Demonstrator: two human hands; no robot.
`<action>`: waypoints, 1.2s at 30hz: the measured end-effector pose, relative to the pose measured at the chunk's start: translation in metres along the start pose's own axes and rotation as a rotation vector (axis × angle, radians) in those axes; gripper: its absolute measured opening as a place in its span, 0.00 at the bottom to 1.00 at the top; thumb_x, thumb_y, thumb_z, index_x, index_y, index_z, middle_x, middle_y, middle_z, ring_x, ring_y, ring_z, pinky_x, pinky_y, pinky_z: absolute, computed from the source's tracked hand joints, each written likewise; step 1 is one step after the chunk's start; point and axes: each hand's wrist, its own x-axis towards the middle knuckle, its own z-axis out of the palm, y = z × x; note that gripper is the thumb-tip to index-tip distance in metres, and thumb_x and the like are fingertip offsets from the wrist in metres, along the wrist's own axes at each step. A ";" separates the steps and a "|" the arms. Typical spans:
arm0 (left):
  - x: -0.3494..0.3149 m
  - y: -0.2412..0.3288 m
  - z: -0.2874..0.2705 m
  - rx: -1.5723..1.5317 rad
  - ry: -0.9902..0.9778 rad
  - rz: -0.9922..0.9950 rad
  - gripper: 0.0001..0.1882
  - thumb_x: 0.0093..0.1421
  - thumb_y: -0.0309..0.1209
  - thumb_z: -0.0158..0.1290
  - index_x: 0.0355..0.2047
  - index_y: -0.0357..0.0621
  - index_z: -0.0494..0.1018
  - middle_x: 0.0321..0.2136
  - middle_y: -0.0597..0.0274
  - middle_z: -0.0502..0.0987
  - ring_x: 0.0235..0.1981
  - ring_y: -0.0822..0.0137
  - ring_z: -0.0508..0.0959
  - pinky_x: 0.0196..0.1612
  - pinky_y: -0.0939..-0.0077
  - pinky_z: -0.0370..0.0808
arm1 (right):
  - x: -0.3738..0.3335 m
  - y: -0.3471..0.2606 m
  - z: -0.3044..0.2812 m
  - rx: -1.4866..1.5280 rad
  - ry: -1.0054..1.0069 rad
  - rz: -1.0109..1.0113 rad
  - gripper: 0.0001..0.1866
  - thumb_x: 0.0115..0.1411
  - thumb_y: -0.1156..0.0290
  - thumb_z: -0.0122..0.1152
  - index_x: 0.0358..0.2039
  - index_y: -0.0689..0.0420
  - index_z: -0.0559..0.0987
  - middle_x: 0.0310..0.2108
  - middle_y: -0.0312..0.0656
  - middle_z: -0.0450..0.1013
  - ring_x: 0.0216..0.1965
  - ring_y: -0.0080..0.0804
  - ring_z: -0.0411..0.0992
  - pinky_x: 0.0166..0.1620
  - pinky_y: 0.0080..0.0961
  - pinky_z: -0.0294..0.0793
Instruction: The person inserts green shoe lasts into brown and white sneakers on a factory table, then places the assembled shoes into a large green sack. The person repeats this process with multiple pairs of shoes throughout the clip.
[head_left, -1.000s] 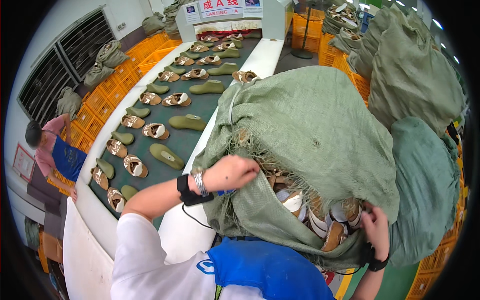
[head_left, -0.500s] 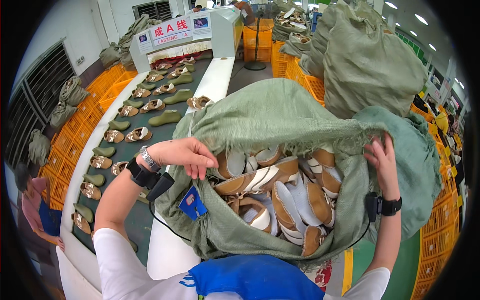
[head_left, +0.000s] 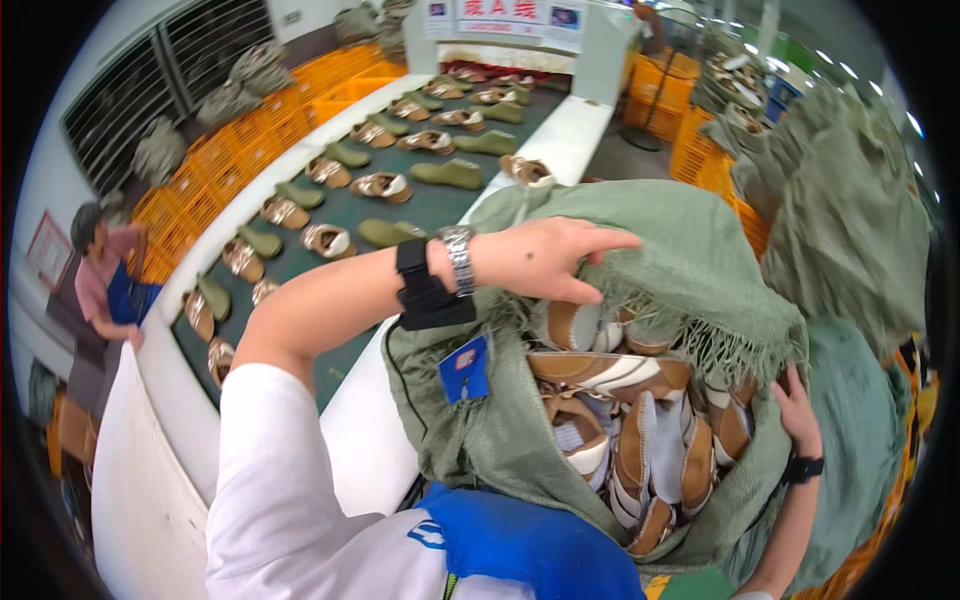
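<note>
A green woven sack (head_left: 640, 215) with a frayed mouth stands in front of me, full of brown-and-white shoes (head_left: 610, 375). Over its raised far flap reaches my left hand (head_left: 560, 260), index finger stretched out and thumb apart, holding nothing. My right hand (head_left: 800, 412) is at the right rim of the sack, its fingers closed on the cloth edge; some fingertips are hidden. A blue tag (head_left: 464, 369) hangs on the sack's left side. Both wrists wear black straps, and the left also has a metal watch (head_left: 458, 260).
On the left runs a dark green conveyor (head_left: 375, 245) with rows of shoes and green shoe lasts (head_left: 447, 173), leading to a white machine (head_left: 600, 70). Orange crates (head_left: 215, 165) line the far side. A co-worker (head_left: 110, 265) stands at far left. More sacks (head_left: 850, 220) are at right.
My left hand has moved right and up, from the sack's left rim to over its flap. The right hand has slid lower along the rim. The view has turned, shifting the scene.
</note>
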 end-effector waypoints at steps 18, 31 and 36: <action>0.010 -0.023 0.034 0.427 -0.228 0.122 0.23 0.56 0.46 0.55 0.47 0.45 0.75 0.53 0.49 0.69 0.54 0.53 0.68 0.55 0.58 0.66 | 0.009 -0.029 -0.032 -0.149 0.338 -0.263 0.48 0.54 0.60 0.64 0.65 0.68 0.47 0.67 0.54 0.47 0.68 0.39 0.45 0.67 0.28 0.42; 0.023 -0.169 -0.081 1.414 -0.070 -0.181 0.38 0.53 0.23 0.49 0.64 0.63 0.55 0.61 0.64 0.62 0.63 0.65 0.59 0.66 0.53 0.45 | 0.087 -0.015 -0.028 -0.271 0.168 -0.047 0.39 0.59 0.57 0.58 0.63 0.68 0.55 0.61 0.55 0.59 0.64 0.42 0.56 0.64 0.27 0.50; 0.040 -0.211 -0.054 1.131 -0.178 -0.384 0.40 0.52 0.23 0.51 0.65 0.65 0.54 0.62 0.63 0.60 0.64 0.64 0.57 0.65 0.49 0.48 | 0.131 0.000 -0.017 0.091 -0.039 -0.018 0.34 0.65 0.55 0.51 0.61 0.69 0.58 0.60 0.51 0.61 0.61 0.36 0.59 0.62 0.25 0.54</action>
